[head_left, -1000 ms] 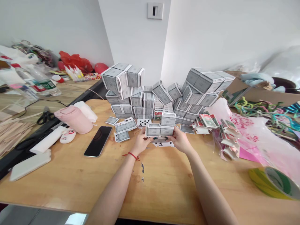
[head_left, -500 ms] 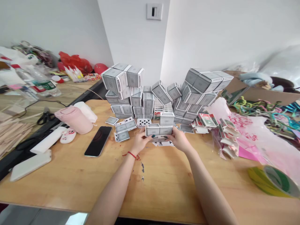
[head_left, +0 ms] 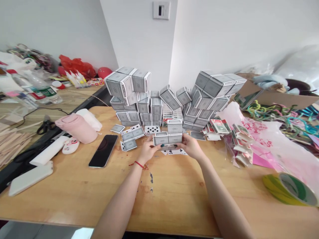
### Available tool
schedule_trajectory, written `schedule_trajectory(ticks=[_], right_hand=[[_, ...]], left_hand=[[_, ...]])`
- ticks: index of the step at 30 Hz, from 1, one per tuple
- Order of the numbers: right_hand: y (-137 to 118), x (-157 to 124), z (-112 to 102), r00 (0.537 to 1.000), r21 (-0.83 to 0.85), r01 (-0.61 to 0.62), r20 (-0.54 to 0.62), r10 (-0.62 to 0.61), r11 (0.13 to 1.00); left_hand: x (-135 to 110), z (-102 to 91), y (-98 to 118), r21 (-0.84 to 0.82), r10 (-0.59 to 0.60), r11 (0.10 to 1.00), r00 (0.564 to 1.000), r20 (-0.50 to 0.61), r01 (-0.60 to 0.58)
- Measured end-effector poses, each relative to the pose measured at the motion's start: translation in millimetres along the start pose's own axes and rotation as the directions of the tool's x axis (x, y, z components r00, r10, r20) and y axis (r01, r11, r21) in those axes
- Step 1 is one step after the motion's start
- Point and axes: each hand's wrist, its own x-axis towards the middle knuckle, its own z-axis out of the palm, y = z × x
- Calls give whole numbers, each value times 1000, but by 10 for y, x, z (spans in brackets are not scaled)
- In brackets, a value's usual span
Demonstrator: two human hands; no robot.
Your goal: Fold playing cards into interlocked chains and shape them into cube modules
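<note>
My left hand [head_left: 148,150] and my right hand [head_left: 191,146] grip the two ends of a small piece built of boxes folded from grey-backed playing cards [head_left: 167,139]. One box sits on top of the row at its right part. Both thumbs press on the lower front; the other fingers are mostly hidden behind. Below the piece lie loose face-up cards [head_left: 176,152]. To its left is a flat group of joined cards [head_left: 133,134]. Behind it rises a larger structure of card boxes, with a tall left stack [head_left: 118,84] and a tall right stack [head_left: 211,84].
On the wooden table [head_left: 171,192], a black phone [head_left: 103,151], a pink roll [head_left: 77,127] and a white power bank-like slab [head_left: 31,177] lie left. Right are card cartons [head_left: 219,126], green-yellow tape [head_left: 289,189] and pink-white plastic [head_left: 271,139]. Scissors [head_left: 46,126] lie on the side table.
The camera view has shifted slightly, so most things sit a little further left. Both hands keep hold of the card piece, which looks tipped a little.
</note>
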Motion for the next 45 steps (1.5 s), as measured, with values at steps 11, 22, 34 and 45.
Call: schedule_trajectory(ticks=[11, 22, 34, 45], right_hand=[[11, -30, -126, 983, -249, 107, -116, -139, 963], [127, -4, -145, 969, -185, 68, -221, -108, 981], [144, -57, -152, 991, -46, 78, -102, -83, 996], [198, -68, -143, 989, -92, 94, -104, -103, 991]], left_hand=[[-14, 39, -26, 27, -13, 1000, 1000, -3, 13], [-20, 22, 33, -3, 1, 1000, 1000, 25, -1], [-9, 6, -61, 0, -15, 1000, 1000, 13, 15], [-38, -12, -25, 117, 1, 993, 1000, 22, -4]])
